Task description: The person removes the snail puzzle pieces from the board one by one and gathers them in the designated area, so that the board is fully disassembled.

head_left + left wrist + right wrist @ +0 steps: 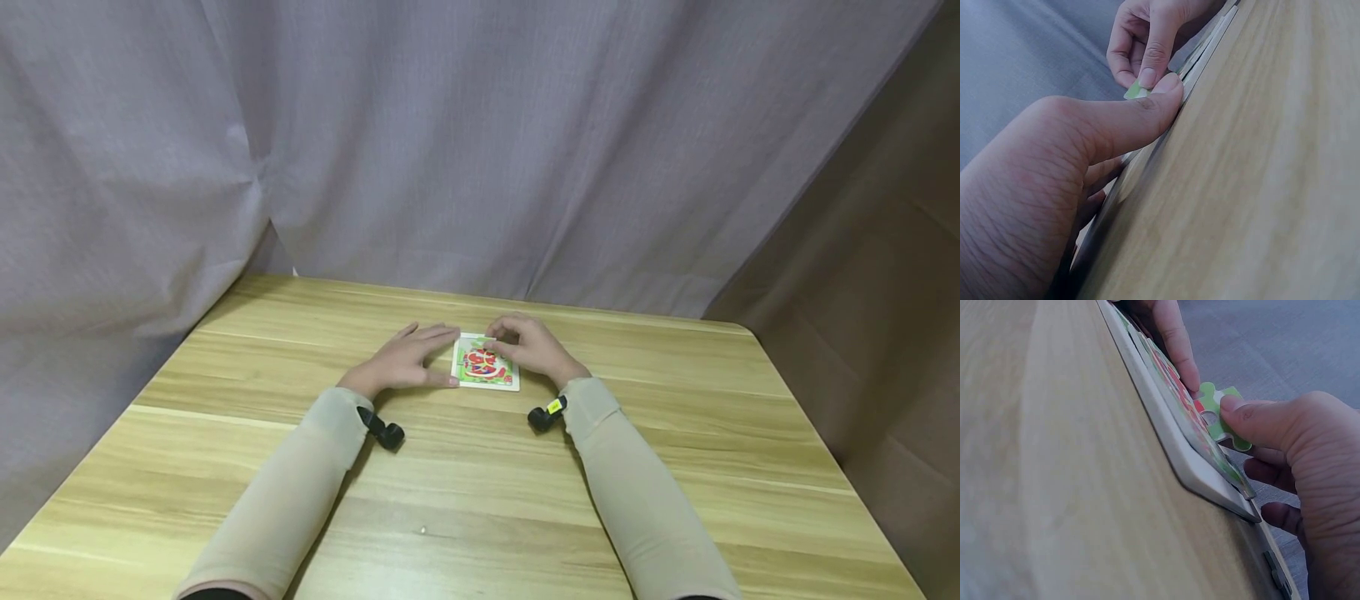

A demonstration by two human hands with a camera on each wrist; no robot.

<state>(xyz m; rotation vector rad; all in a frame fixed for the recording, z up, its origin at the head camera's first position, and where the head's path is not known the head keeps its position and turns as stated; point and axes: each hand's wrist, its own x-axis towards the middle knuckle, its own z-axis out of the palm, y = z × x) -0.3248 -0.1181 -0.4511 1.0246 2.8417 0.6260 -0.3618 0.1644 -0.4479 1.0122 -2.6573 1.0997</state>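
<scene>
A square jigsaw puzzle [487,375] in a white-edged tray lies flat on the table, with a red and green picture. My left hand [405,358] touches its left side. The thumb is at the near corner and the fairly straight fingers reach the far corner. Over the puzzle's right part, my right hand [532,346] pinches a green puzzle piece [1211,400] between thumb and fingers. That piece is raised and tilted above the picture in the right wrist view. Its underside and the fingertips behind it are hidden.
The wooden table [465,467] ends at a grey curtain [450,167] behind the puzzle. A small dark piece [1277,575] lies on the table beyond the tray's corner in the right wrist view. A tiny pale speck [423,530] is nearer the front.
</scene>
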